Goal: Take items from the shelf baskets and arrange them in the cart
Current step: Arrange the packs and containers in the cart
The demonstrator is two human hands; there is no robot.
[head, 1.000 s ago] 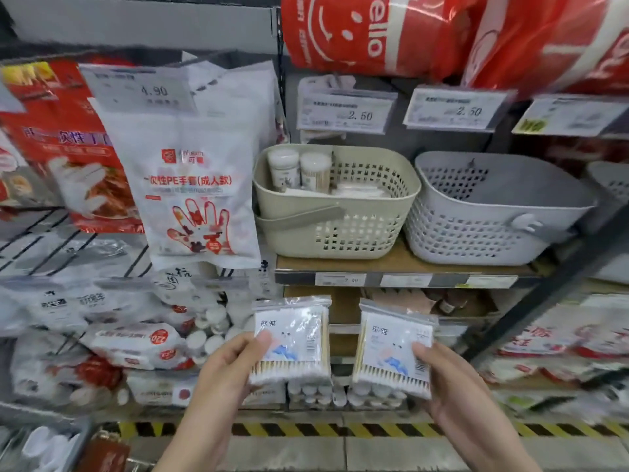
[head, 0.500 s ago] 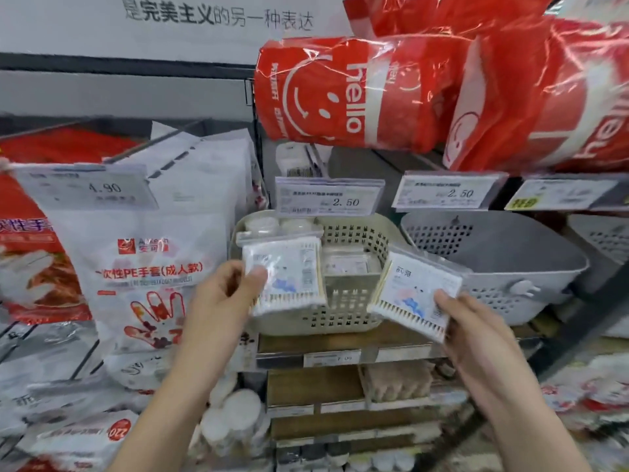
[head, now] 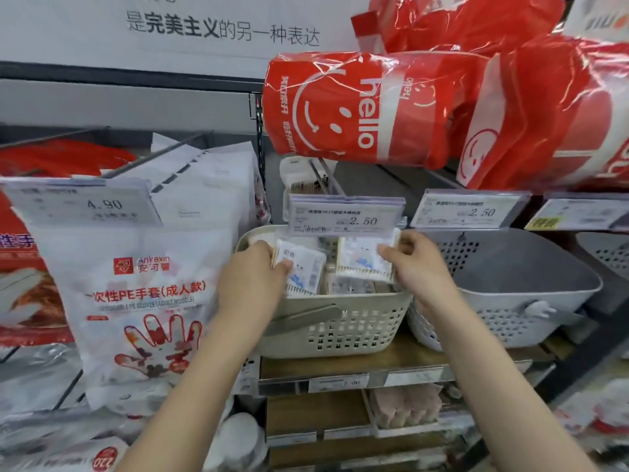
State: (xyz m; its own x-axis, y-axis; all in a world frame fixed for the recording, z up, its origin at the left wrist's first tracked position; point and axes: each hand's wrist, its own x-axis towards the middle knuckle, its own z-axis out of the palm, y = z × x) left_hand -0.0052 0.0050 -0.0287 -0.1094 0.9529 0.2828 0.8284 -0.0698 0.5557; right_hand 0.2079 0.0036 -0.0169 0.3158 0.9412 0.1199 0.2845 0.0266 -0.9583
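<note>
While both hands sit inside the beige basket (head: 333, 321), each pinches one cotton-swab pack.
Left hand (head: 253, 277) holds left pack (head: 301, 270), right hand (head: 413, 264) holds right pack (head: 366, 262). Lift straight up, clear the price tag (head: 347, 216), keep packs flat.

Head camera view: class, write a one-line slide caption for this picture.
Left hand and right hand each hold a cotton swab pack over the beige basket on the shelf.
</note>
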